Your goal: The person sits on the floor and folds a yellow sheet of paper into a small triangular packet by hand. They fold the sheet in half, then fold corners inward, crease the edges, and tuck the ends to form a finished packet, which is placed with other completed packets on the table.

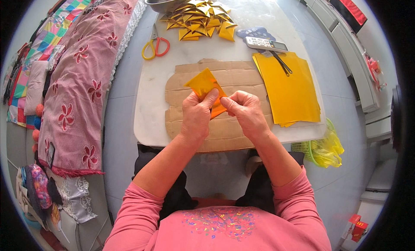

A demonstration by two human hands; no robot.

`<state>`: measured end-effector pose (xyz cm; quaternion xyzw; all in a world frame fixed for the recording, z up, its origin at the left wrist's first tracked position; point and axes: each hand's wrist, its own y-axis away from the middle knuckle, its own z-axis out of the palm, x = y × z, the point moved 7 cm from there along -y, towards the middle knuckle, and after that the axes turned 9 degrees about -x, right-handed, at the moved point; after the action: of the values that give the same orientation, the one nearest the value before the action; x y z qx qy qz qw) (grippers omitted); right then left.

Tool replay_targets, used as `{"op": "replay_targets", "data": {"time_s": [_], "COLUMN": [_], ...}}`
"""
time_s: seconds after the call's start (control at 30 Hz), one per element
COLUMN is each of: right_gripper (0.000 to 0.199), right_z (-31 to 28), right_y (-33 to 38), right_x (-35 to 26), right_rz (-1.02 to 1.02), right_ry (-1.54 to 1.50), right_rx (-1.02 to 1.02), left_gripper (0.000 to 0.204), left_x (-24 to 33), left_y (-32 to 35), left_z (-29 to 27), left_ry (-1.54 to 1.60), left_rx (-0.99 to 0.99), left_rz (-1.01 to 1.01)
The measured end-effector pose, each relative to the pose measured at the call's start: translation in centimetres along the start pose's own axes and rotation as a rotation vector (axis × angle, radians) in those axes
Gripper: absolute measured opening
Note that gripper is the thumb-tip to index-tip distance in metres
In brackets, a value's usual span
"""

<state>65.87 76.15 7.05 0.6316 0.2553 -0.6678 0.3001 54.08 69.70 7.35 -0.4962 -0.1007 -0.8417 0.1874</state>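
Observation:
A folded piece of shiny gold paper (204, 83) is held up over the cardboard sheet (190, 134) on the white table. My left hand (197, 111) grips its left side, with the thumb lying on the front face. The thumb and fingers of my right hand (245, 109) pinch its right edge. Part of the paper is hidden behind my fingers. To the right lies a stack of flat gold paper sheets (296, 93), overlapping the cardboard's edge. A heap of folded gold paper pieces (201, 19) sits at the table's far side.
Scissors (155, 48) with yellow and red handles lie at the far left of the table (149, 108), near a metal bowl (166, 2). A white remote control (266, 44) and a thin black tool (282, 64) rest by the stack. Below the right edge stands a green basket (308, 150).

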Motion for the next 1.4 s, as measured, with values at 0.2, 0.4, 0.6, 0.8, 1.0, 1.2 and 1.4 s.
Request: {"op": "replay_targets", "data": {"time_s": [0.2,0.4,0.6,0.8,1.0,1.2,1.4], "right_gripper": [0.021,0.018,0.019,0.023,0.021,0.032,0.029], "right_z": [0.3,1.8,2.9,4.1,4.5,2.2,-2.1], "right_y": [-0.1,-0.2,-0.5,-0.2,0.1,0.1,0.4], "right_x": [0.8,0.0,1.0,1.1,1.4,3.8,1.5], "right_rz": [-0.025,-0.046,-0.012,-0.009,0.067,0.313,0.120], "right_ry": [-0.087,-0.223,-0.304,-0.333,-0.270,0.219,-0.010], "right_rx": [0.037,-0.003,-0.049,-0.101,-0.133,-0.264,-0.041], "left_gripper": [0.011,0.011,0.018,0.017,0.018,0.018,0.021], "left_x": [0.4,0.6,0.2,0.6,0.1,-2.1,-3.1], "left_y": [-0.3,-0.4,-0.4,-0.4,-0.6,-1.2,-2.0], "left_z": [0.0,-0.3,-0.6,-0.4,-0.8,-4.0,-4.3], "left_ry": [0.085,0.104,0.140,0.173,0.239,0.402,0.265], "left_rx": [0.059,0.061,0.058,0.062,0.078,0.261,0.282], "left_rz": [0.053,0.089,0.094,0.097,0.083,-0.103,-0.346]}}
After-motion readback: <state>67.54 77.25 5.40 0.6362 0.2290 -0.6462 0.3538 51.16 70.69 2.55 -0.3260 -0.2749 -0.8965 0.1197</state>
